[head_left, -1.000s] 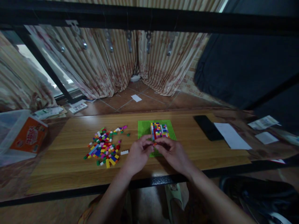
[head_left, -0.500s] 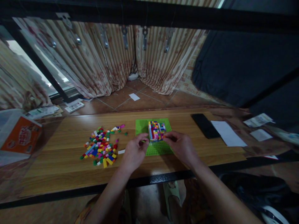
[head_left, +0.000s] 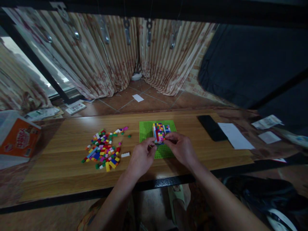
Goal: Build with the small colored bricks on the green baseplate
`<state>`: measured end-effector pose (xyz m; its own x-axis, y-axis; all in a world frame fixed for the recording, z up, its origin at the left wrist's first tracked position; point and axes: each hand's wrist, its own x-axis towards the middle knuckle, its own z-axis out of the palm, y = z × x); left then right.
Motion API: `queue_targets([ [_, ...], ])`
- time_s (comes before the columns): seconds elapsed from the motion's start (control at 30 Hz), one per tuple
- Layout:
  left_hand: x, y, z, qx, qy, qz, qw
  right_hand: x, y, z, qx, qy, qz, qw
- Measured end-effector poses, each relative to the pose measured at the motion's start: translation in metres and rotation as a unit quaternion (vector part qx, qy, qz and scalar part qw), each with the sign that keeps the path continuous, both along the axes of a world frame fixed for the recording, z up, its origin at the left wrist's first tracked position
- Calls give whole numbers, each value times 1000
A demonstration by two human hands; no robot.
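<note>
Head view, hands [head_left: 181, 149] curled, orange brick [head_left: 164, 139] pinched

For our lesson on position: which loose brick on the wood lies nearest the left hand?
The long white brick, alone between the pile and the left hand; every other lies farther off.

Has the baseplate [head_left: 146, 131] on the worktop [head_left: 60, 160], with a brick structure [head_left: 158, 131] on it. Left of the baseplate, has loose bricks [head_left: 103, 148], with a lone brick [head_left: 125, 154] between them and it; farther left, has a storage box [head_left: 20, 138]. To its right, has a slab [head_left: 211, 127], then a paper sheet [head_left: 235, 136]. Behind it, has a paper slip [head_left: 138, 98] on the floor [head_left: 154, 102].
</note>
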<state>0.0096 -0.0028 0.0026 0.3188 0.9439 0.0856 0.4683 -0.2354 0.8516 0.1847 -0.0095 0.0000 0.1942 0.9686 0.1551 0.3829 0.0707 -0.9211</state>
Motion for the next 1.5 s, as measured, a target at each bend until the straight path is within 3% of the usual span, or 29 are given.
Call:
queue_targets([
  [0.37, 1, -1, 1, -9, 16, -2, 1000, 8, 1, -9, -32, 25, 23, 999],
  [1.13, 1, -3, 0, 1, 9, -5, 1000, 4, 6, -9, -60, 41, -6, 997],
  [1.23, 1, -5, -1, 10, -3, 0, 1000, 3, 3, -3, -43, 55, -40, 997],
  [1.37, -2, -4, 0, 35, -23, 31, 999, -3, -4, 10, 40, -10, -84, 996],
  [1.5, -18, 4, 6, 69, -68, 116, 988, -21, -14, 15, 80, -41, -14, 996],
])
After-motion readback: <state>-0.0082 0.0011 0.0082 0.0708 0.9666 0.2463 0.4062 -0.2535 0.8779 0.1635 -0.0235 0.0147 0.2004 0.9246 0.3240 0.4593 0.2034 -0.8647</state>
